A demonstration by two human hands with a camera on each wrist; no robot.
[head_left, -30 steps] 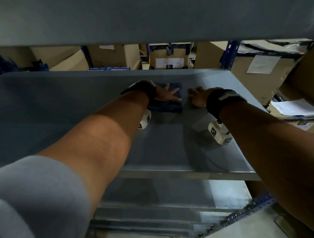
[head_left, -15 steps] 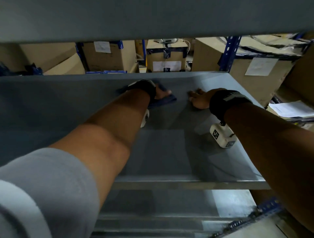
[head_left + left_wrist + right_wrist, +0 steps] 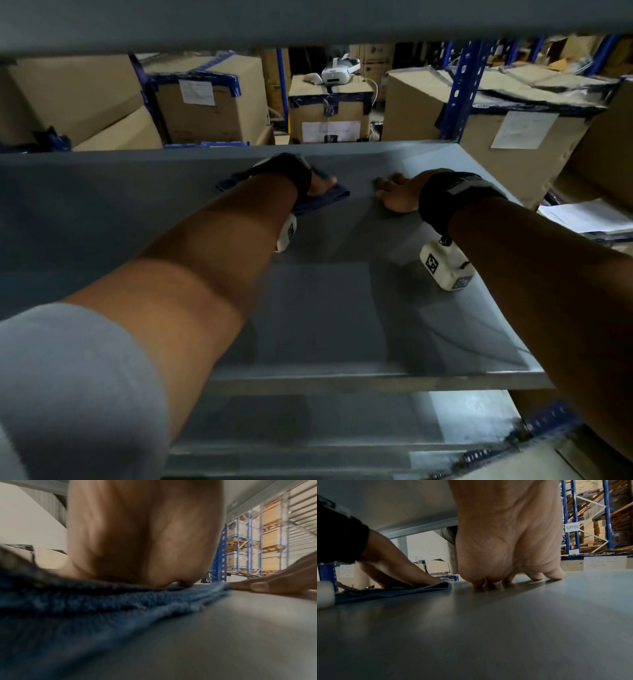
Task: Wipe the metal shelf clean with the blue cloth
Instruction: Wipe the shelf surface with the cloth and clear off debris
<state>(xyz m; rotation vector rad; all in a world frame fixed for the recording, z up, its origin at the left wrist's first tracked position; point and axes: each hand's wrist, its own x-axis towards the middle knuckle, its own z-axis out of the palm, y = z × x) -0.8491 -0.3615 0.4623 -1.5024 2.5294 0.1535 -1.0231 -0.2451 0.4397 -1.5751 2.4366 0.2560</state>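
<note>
The left hand [image 3: 320, 185] lies flat, fingers straight, pressing down on the blue cloth [image 3: 329, 200], which is spread on the grey metal shelf [image 3: 325, 308] toward its far edge. The cloth sticks out from under the hand on both sides, and in the left wrist view its bunched folds [image 3: 120, 601] lie directly beneath the palm. The right hand [image 3: 397, 193] rests on the bare shelf just to the right of the cloth, apart from it, holding nothing; the right wrist view shows its fingertips [image 3: 537, 576] bent down and touching the metal, with the cloth's edge [image 3: 443, 585] a little to their left. Both wrists wear black straps with white camera units beneath them. Beyond the hands, past the shelf's back edge, stand cardboard boxes [image 3: 212, 102] and blue rack uprights [image 3: 460, 89].
</note>
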